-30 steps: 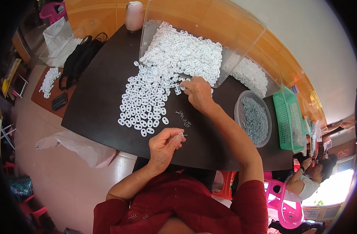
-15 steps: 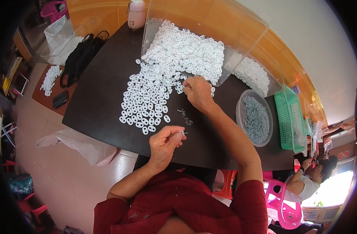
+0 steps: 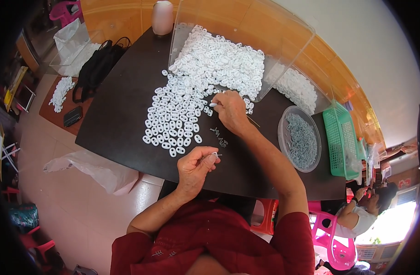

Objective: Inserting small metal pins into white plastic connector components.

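My left hand (image 3: 194, 167) is closed near the table's front edge, pinching a small white plastic piece (image 3: 214, 154) with a screw in it; the screw's shank sticks out to the right. Farther off, my right hand (image 3: 232, 110) grips a white oval piece (image 3: 213, 104) by the tip of thumb and fingers. To its left spread several loose white oval two-holed pieces (image 3: 172, 120), running back to a big heap (image 3: 221, 64) that spills from a tipped clear plastic bin (image 3: 287, 68). A few loose screws (image 3: 219, 137) lie on the dark table between my hands.
At right stand a round clear tub (image 3: 280, 137) of screws and a green basket (image 3: 337, 146). Another clear box of white pieces (image 3: 296, 87) sits behind. A pink flask (image 3: 163, 19) stands at the back left. A person (image 3: 360, 215) sits at far right.
My right hand has shifted slightly left and now shows a white oval piece at its fingertips. My left hand has barely moved.
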Demonstrator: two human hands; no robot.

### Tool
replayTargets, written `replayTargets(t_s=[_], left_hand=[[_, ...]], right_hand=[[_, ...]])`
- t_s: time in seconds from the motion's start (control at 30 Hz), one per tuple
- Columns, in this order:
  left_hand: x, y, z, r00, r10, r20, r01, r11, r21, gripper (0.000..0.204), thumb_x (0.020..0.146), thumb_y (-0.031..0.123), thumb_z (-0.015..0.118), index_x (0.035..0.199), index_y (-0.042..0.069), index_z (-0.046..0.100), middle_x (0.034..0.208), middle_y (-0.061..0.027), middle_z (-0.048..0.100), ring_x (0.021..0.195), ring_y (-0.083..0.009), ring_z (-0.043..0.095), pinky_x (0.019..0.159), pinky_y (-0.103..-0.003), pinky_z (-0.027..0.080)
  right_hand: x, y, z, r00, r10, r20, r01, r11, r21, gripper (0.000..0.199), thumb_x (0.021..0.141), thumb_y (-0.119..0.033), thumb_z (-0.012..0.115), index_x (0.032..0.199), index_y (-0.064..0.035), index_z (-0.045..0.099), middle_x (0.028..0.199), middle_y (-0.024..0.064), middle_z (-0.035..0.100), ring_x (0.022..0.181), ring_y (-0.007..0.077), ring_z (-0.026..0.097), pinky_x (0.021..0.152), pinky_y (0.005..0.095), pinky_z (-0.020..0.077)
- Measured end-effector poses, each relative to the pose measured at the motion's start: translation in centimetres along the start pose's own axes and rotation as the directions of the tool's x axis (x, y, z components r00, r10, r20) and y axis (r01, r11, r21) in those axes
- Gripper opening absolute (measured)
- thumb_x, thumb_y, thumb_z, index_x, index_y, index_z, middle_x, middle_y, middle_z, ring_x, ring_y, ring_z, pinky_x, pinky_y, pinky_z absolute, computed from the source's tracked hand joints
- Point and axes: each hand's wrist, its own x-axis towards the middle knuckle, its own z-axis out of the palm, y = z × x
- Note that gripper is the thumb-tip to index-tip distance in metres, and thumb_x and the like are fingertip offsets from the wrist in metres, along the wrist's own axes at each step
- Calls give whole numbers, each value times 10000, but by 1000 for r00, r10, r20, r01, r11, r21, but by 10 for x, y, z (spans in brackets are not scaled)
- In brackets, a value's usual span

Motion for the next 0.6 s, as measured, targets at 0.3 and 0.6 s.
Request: replayTargets(t_s=[0.3, 0.6], left_hand=[[1, 5, 2, 998, 10, -69, -10, 1000, -3, 187, 894, 92, 573, 1027, -38, 592, 824, -88, 638, 642, -75, 546, 589, -198, 451], [5, 14, 14, 993, 68, -95, -62, 996, 66, 206, 891, 72, 571, 1070, -25, 599, 824, -73, 637, 656, -73, 546, 583, -191, 445]], right_hand=[[-35, -33, -55, 856, 356, 375, -511, 471, 719, 110, 733, -32, 656, 837, 3, 652, 716, -4, 608, 608, 59, 510, 561, 204, 391], [-71, -53, -81, 730, 333, 597, -668, 163, 726, 163, 714, -27, 651, 874, 7, 647, 738, 28, 621, 610, 75, 515, 549, 204, 374]])
